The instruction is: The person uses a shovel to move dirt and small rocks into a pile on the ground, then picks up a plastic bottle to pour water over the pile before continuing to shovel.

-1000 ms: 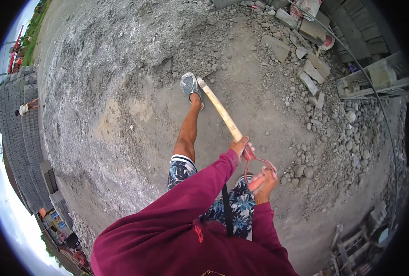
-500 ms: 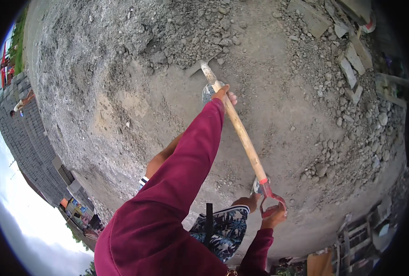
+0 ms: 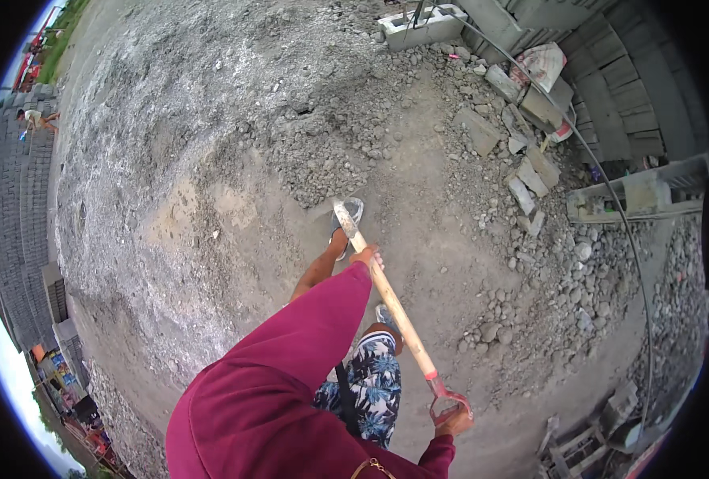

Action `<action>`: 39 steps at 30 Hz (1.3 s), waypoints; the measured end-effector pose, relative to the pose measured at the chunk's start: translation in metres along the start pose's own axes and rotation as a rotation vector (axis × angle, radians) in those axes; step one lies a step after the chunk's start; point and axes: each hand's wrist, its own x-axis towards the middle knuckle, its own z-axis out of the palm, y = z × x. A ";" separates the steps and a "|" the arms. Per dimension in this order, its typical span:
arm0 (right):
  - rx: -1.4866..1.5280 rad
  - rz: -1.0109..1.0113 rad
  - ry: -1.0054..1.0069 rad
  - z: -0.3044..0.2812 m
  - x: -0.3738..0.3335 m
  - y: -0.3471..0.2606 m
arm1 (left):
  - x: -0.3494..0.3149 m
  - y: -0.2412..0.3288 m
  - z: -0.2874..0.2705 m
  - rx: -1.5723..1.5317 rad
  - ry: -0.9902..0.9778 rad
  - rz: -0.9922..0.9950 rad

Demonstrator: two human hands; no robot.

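Observation:
Both my hands are closed on a shovel (image 3: 403, 323) with a pale wooden shaft and a red D-shaped handle. My left hand (image 3: 365, 256) wraps the lower shaft, not far above the blade. At the other end, my right hand (image 3: 453, 418) grips the red handle. The blade rests low at the near edge of a heap of grey gravel (image 3: 322, 156), beside my foot; whether it holds any gravel is hard to make out. Maroon sleeves cover my arms, and my legs in patterned shorts (image 3: 376, 383) stand just left of the shaft.
Broken concrete pieces (image 3: 478, 132) and loose stones (image 3: 586, 279) lie to the right. A hollow block (image 3: 422, 30) and a sack (image 3: 542, 64) sit at the upper right, where a dark cable (image 3: 622, 203) runs down. Stacked blocks (image 3: 19, 199) and another person (image 3: 35, 120) are far left.
My view has swung upward, so the shovel and hands appear lower and more surroundings show at upper right. Both hands keep their grip on the shovel.

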 end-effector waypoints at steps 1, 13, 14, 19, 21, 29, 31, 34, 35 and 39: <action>-0.024 0.002 -0.056 -0.026 -0.009 -0.009 | -0.023 -0.009 -0.007 -0.002 0.014 0.007; -0.058 -0.475 -0.185 -0.317 0.012 -0.135 | -0.266 -0.200 -0.090 -0.413 -0.222 -0.051; -0.133 -0.562 -0.158 -0.337 0.021 -0.149 | -0.280 -0.220 -0.092 -0.447 -0.225 -0.085; -0.304 -0.848 -0.355 -0.368 0.036 -0.203 | -0.311 -0.294 -0.155 -0.792 -0.311 -0.123; -0.354 -0.997 -0.502 -0.358 0.039 -0.208 | -0.318 -0.315 -0.215 -0.928 -0.265 -0.197; -0.496 -1.111 -1.319 -0.223 -0.142 -0.005 | -0.368 -0.447 -0.651 -1.510 0.078 0.350; -0.730 -0.988 -1.520 -0.254 -0.280 0.096 | -0.412 -0.523 -0.801 -1.553 0.293 0.637; -0.790 -1.169 -2.039 -0.317 -0.414 0.283 | -0.537 -0.634 -1.003 -1.567 0.825 0.855; -0.861 -1.179 -2.302 -0.394 -0.485 0.310 | -0.582 -0.664 -1.039 -1.640 1.047 0.773; -1.239 -0.848 -3.136 -0.593 -0.573 0.361 | -0.672 -0.751 -1.093 -1.537 1.302 0.753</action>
